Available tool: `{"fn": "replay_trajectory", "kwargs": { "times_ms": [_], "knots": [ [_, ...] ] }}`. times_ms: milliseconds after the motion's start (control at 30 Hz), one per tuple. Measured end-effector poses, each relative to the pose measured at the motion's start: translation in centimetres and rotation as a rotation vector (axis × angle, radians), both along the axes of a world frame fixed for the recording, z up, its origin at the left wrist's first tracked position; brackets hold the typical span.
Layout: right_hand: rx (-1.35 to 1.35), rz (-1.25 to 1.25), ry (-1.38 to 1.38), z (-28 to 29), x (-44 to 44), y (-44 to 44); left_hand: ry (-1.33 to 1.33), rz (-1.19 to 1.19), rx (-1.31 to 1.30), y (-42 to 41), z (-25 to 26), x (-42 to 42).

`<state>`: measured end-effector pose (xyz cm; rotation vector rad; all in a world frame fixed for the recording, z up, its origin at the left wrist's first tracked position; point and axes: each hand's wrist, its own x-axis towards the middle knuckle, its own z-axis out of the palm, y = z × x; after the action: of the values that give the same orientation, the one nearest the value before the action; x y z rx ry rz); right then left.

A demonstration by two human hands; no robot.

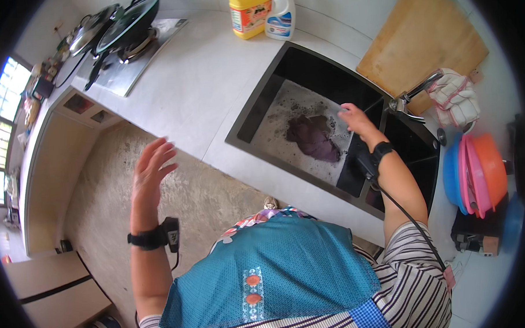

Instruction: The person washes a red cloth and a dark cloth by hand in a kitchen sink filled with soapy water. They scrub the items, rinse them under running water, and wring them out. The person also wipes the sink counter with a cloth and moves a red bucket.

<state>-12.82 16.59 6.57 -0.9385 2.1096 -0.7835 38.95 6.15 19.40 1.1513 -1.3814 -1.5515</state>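
Observation:
In the dark double-bowl sink (262, 147), the left bowl holds soapy water (272, 133) with foam on it. A wet, dark purple cloth (316, 140) floats partly submerged there. My right hand (358, 120) hovers over the right side of that bowl, apart from the cloth, fingers loosely curled; whether anything is in them I cannot tell. My left hand (152, 170) is raised above the floor in front of the counter, holding nothing, its fingers apart. Each wrist wears a black strap with a small device and cable.
A wok with a glass lid (129, 25) sits on the gas stove (129, 69). A yellow jug (251, 14) and a white bottle (280, 18) stand behind the sink. Right of them are a wooden cutting board (423, 37), a faucet (401, 105), a white cloth (455, 98) and colored basins (475, 174).

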Motion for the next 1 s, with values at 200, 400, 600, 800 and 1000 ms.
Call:
{"fn": "replay_trajectory", "kwargs": {
  "times_ms": [200,400,600,800,1000],
  "knots": [
    [0.396,0.384,0.241,-12.3,2.5,-1.5,-0.173,-0.600,0.054,-3.0,0.5,-16.9],
    [0.535,0.560,0.157,-13.0,6.9,-1.7,-0.380,-0.944,0.092,-4.9,-3.5,-26.1],
    [0.077,0.462,0.053,-5.1,5.4,-1.8,-0.639,-1.212,-0.509,-7.4,-12.7,-31.0],
    [-0.228,0.266,0.083,1.9,2.8,-0.6,-0.466,-1.319,0.081,-8.4,-13.3,-35.7],
    [0.284,-0.058,0.347,0.6,0.8,-0.2,-0.317,-1.019,0.297,-11.4,-15.6,-37.6]
  ]
}}
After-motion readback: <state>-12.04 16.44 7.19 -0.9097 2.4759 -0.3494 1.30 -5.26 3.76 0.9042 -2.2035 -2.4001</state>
